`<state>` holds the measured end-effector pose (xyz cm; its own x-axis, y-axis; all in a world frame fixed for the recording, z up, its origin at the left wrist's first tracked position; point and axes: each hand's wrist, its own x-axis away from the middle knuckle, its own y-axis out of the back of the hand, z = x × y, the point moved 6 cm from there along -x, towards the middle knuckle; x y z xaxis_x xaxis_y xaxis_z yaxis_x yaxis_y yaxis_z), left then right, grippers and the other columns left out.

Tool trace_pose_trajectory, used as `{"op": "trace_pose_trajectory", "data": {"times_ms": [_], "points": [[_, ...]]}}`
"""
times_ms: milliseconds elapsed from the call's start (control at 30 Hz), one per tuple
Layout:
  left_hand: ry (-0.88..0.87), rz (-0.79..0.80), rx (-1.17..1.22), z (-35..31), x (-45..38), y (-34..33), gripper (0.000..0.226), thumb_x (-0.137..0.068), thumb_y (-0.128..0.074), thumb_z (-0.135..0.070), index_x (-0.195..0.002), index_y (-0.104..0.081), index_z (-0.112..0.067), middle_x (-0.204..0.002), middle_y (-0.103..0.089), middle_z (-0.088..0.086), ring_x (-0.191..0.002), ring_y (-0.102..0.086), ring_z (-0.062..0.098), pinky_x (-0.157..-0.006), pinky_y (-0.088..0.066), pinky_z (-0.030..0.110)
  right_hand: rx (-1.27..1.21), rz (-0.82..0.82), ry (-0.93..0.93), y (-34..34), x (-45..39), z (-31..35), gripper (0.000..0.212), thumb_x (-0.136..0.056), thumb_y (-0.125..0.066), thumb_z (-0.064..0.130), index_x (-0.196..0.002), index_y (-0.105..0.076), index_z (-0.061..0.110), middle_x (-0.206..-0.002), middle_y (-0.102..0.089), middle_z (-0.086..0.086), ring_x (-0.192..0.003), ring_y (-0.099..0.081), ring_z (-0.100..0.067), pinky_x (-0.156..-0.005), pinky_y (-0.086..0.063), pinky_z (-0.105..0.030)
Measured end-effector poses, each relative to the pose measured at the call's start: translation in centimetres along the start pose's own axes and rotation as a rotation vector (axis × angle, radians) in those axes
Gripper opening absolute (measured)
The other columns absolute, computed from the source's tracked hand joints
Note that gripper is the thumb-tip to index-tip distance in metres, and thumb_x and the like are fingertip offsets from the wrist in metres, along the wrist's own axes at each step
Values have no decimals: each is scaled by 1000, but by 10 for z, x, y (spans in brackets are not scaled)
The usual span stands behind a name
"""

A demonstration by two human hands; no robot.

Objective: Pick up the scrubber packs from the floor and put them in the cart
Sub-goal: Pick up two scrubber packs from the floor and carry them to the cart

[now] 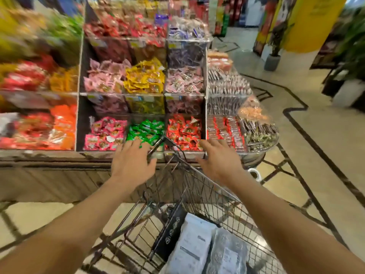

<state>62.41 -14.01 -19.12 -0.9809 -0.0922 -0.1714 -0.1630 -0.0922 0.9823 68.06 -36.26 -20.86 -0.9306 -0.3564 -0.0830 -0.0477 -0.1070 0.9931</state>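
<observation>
Both hands reach out over the far end of the wire cart [197,186], and neither holds anything. The left hand [132,162] has its grip slack, fingers spread and nearly straight, hovering just beside the cart's dark folded handle piece [157,146]. The right hand [218,160] is the same, fingers loose and extended above the cart's far rim; whether either hand touches the wire I cannot tell.

Back toward the person, below both wrists, two flat packs [194,248] lie in the basket, one pale and one grey-wrapped [227,256]; they may be the scrubber packs, though the print is too blurred to confirm. No pack shows on the tiled floor [308,147] in view.

Just beyond the fingertips stands a display of sweet bins [146,107], the green ones [145,132] ahead of the left hand and the red ones [183,132] ahead of the right.

This looks like a step between picks: the packs found are likely already dropped in. The next move calls for looking down, finding any pack left on the floor, and stooping for it.
</observation>
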Motion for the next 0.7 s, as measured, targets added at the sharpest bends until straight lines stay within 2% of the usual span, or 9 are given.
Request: {"op": "trace_pose_trajectory", "data": {"times_ms": [133,267,367,500,700], "points": [[167,-82,-40,66,22,51,52,-85,-53,-46,-127,-66,-18,-125,-64,11,-119,-57,35,-99,-42,49,15,-81,156,54,-36,60,59,-100,-48,54,-152,-41,25,-148,-51,-7,-134,-48,-36,-102,-46,-49],[328,-108,-78,130,56,92,59,-83,-51,-50,-128,-67,-16,-117,-67,13,-116,-59,38,-98,-45,49,-26,-146,284,90,-53,131,59,-100,-49,52,-152,-40,25,-146,-51,-6,-134,-47,-36,-102,-44,-48],[450,-124,-125,174,89,119,63,-79,-45,-54,-128,-66,-21,-121,-66,11,-119,-57,35,-100,-42,47,-50,-184,396,108,-52,191,57,-101,-46,50,-152,-39,25,-148,-51,-7,-137,-45,-35,-104,-43,-49],[587,-132,-168,227,138,146,63,-90,-45,-60,-142,-53,-25,-137,-58,7,-132,-49,31,-106,-37,46,-92,-229,499,123,-45,268,55,-101,-48,46,-151,-43,25,-146,-54,-6,-133,-49,-35,-100,-47,-47],[750,-189,-201,311,218,173,59,-90,-54,-58,-140,-56,-25,-136,-60,6,-127,-53,31,-104,-42,45,-79,-257,648,139,-26,386,56,-100,-48,48,-152,-42,26,-143,-55,-7,-131,-51,-37,-99,-47,-48]]}}
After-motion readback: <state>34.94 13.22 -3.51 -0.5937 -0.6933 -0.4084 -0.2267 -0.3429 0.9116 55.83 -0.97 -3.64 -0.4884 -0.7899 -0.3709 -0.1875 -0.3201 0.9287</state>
